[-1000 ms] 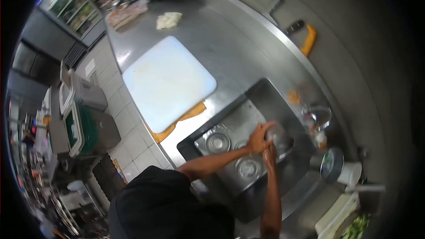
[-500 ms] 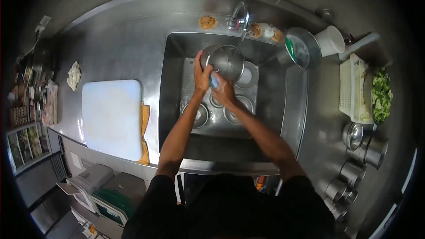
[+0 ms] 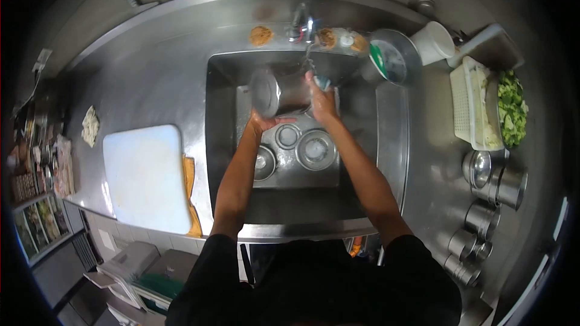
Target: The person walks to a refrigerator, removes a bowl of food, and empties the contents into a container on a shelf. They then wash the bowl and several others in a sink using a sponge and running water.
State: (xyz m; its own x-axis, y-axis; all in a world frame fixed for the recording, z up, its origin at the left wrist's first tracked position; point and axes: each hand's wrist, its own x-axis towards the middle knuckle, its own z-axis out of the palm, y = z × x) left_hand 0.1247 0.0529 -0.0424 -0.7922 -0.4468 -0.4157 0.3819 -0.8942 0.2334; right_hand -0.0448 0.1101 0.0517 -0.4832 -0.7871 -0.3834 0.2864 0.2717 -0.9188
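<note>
Over the sink (image 3: 290, 205), a metal pot (image 3: 279, 92) lies tilted on its side, its round base facing left. My left hand (image 3: 264, 122) supports it from below at the base end, thumb and fingers against the metal. My right hand (image 3: 324, 104) is at the other end, closed around a pale blue sponge (image 3: 322, 83) just below the faucet (image 3: 300, 27). On the sink floor beneath sit a metal bowl (image 3: 316, 150), another bowl (image 3: 264, 163) partly behind my left forearm, and a small round metal piece (image 3: 287, 136).
A white cutting board (image 3: 145, 178) lies on an orange cloth (image 3: 191, 190) left of the sink. Brown scrubbers (image 3: 261, 35) rest along the back ledge. At right stand a metal basin (image 3: 396, 57), a white bucket (image 3: 433, 43), a basket (image 3: 462, 105), chopped greens (image 3: 513, 108) and several pots (image 3: 481, 217).
The pot has turned so its base faces left. My left hand has slid underneath it, and my right hand with the sponge has moved up and right, toward the faucet.
</note>
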